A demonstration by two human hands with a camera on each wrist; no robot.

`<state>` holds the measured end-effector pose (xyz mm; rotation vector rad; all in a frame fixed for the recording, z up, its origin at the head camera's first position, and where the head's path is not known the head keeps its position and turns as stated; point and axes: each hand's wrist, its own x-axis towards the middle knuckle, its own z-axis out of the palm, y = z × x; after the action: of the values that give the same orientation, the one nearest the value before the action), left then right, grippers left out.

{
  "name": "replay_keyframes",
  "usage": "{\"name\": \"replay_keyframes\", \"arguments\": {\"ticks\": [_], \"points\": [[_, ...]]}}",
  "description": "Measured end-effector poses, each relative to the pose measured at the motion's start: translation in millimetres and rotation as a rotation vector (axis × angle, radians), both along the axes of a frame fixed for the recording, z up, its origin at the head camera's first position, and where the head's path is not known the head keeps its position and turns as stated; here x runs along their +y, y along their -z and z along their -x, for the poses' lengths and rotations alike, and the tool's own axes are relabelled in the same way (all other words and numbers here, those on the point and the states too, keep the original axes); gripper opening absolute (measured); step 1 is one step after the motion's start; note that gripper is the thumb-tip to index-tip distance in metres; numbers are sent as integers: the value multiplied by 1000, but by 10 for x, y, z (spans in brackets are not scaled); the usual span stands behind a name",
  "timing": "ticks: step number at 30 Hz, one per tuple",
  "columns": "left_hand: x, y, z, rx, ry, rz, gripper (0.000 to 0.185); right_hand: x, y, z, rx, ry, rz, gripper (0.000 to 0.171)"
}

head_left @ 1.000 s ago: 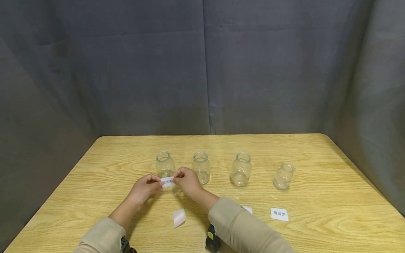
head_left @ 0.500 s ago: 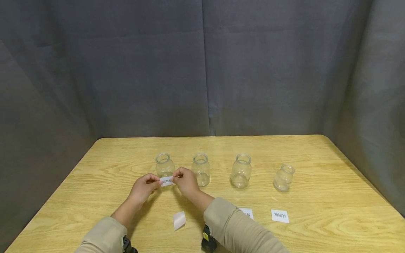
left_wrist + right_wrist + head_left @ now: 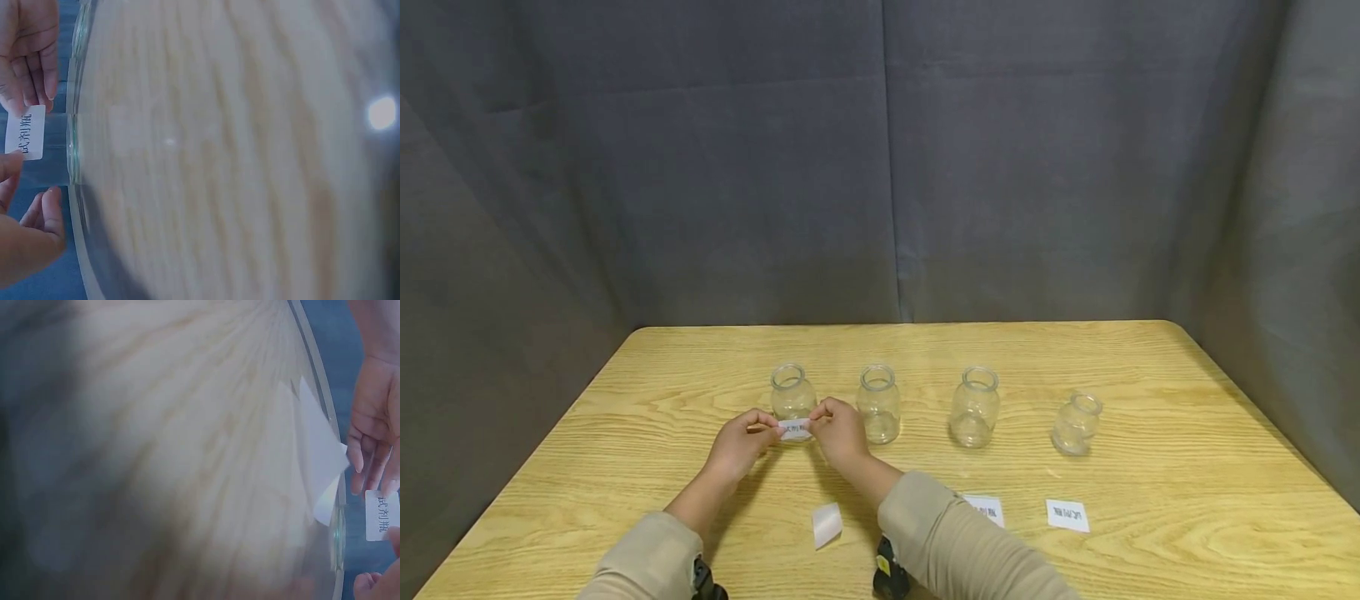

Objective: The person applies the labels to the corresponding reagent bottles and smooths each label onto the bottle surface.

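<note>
Both hands hold a small white label (image 3: 794, 429) with printed dark characters, in front of the leftmost glass jar (image 3: 792, 395). The left hand (image 3: 739, 446) pinches the label's left end between thumb and fingers. At its right end the right hand (image 3: 841, 433) pinches it the same way. In the left wrist view the label (image 3: 26, 132) stretches between the two hands, before clear glass. The right wrist view also has the label (image 3: 382, 515) between the fingertips. Whether it touches the jar I cannot tell.
Two more upright jars, a middle jar (image 3: 877, 408) and another jar (image 3: 974, 412), stand to the right, then a smaller jar (image 3: 1077, 427). A curled paper piece (image 3: 827, 526) lies in front. Two printed labels, one label (image 3: 987, 508) partly behind the right sleeve and another label (image 3: 1067, 515), lie at right.
The label has straightened and sits slightly further left, in front of the jar's lower part. The right forearm has shifted a little left, baring more of the label on the table.
</note>
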<state>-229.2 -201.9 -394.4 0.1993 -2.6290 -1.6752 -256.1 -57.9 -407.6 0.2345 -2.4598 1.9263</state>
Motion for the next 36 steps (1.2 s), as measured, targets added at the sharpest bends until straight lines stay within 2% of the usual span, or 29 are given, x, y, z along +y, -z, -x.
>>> {"name": "replay_keyframes", "arguments": {"ticks": [5, 12, 22, 32, 36], "points": [[-17, 1, 22, 6, 16, -8, 11, -20, -5, 4, -4, 1, 10, 6], [-40, 7, 42, 11, 35, -17, 12, -44, -13, 3, 7, 14, -31, 5], [-46, -3, 60, 12, 10, -24, 15, -88, -19, -7, 64, 71, -120, 6], [-87, 8, 101, 16, 8, -15, 15, -50, -66, -2, 52, 15, -145, 7], [-125, 16, 109, 17, 17, -38, 13, -46, -57, 0, 40, -2, -158, 17]]}}
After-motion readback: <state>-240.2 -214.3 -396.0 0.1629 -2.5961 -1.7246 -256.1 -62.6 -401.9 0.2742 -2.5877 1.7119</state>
